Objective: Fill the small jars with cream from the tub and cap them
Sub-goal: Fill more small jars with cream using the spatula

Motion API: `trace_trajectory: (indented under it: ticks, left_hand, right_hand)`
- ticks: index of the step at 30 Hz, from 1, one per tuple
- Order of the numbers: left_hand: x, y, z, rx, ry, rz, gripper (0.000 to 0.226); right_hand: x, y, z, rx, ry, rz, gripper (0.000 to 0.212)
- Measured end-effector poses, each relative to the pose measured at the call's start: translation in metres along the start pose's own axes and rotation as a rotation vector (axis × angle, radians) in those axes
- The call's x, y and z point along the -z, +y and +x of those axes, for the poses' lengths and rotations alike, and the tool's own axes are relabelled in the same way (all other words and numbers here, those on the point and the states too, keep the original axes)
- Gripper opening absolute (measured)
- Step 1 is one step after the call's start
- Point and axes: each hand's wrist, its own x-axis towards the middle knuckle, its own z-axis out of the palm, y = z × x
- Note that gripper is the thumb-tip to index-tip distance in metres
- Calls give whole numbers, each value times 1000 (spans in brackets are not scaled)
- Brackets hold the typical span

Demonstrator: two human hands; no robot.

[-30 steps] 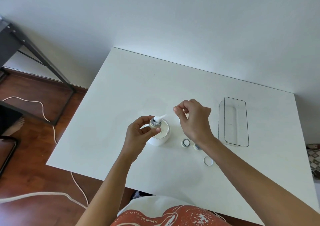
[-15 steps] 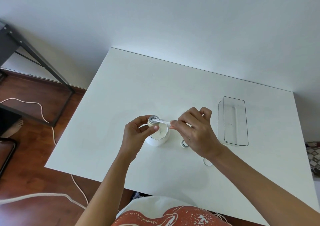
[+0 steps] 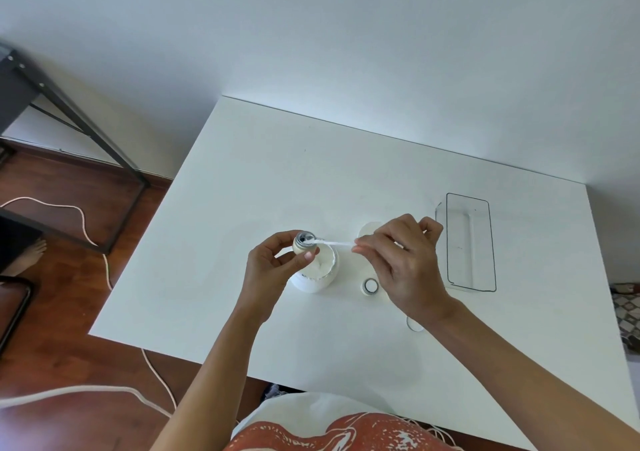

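Note:
My left hand (image 3: 273, 263) pinches a small open jar (image 3: 302, 243) just above the white cream tub (image 3: 320, 272), which stands open on the white table (image 3: 263, 180). My right hand (image 3: 401, 260) pinches a thin white spatula (image 3: 334, 242) whose tip rests in the mouth of the held jar. Another small open jar (image 3: 370, 285) stands on the table right of the tub, partly behind my right hand. The tub's white lid (image 3: 367, 229) lies behind my right fingers. A small white cap (image 3: 414, 326) shows beside my right wrist.
A clear rectangular plastic bin (image 3: 467, 243) stands at the table's right. The wall runs along the far edge. On the wooden floor to the left are white cables (image 3: 86, 222), a dark metal frame (image 3: 79, 118) and a person's bare foot (image 3: 29, 255).
My right hand has dropped from a raised position and swung the spatula flat, bringing its tip into the jar's mouth. My left hand has kept the jar over the tub.

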Motion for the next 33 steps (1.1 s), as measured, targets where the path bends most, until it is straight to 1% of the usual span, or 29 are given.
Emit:
trace_trajectory:
  ticks: [2, 4, 6, 7, 8, 9, 11, 14, 16, 18, 20, 22, 25, 30, 33]
  left_hand:
    - [3, 0, -1, 3, -1, -14, 27]
    - [6, 1, -2, 6, -2, -35, 28]
    - [9, 0, -3, 3, 1, -63, 29]
    - [10, -1, -4, 7, 10, -76, 32]
    - [11, -1, -4, 18, 24, -91, 36]
    - [12, -1, -5, 33, 37, -107, 40]
    - [13, -2, -6, 42, 45, -136, 43]
    - [14, 0, -8, 29, 38, -167, 36]
    - [15, 1, -9, 29, 37, -160, 35]
    - [16, 1, -9, 28, 32, -137, 36]
    - [17, 0, -9, 19, 34, -99, 38]
    - [17, 0, -9, 10, 51, -44, 38]
    - [17, -1, -8, 22, 76, 24, 38]
    - [17, -1, -7, 31, 97, 87, 43]
    - [17, -2, -6, 32, 114, 129, 41]
  right_hand:
    - [-3, 0, 1, -206, 3, 119, 12]
    - [-8, 0, 1, -424, -44, 252, 11]
    - [-16, 3, -2, -554, -149, 293, 12]
    - [-20, 5, -4, -575, -225, 256, 13]
    - [-26, 6, -5, -564, -314, 180, 13]
    - [-32, 6, -7, -514, -397, 81, 15]
    - [-45, 1, -7, -370, -509, -86, 18]
    - [-62, -10, -3, -196, -538, -259, 14]
    - [-71, -16, -1, -139, -598, -372, 13]
    - [-78, -18, 0, -103, -695, -408, 10]
    - [-84, -18, -1, -88, -771, -346, 6]
    - [-88, -17, -1, -112, -789, -242, 8]
    - [-86, -13, 0, -271, -775, -159, 20]
    - [-73, 2, 0, -651, -687, 10, 24]
    - [-64, 11, 2, -872, -686, 113, 32]
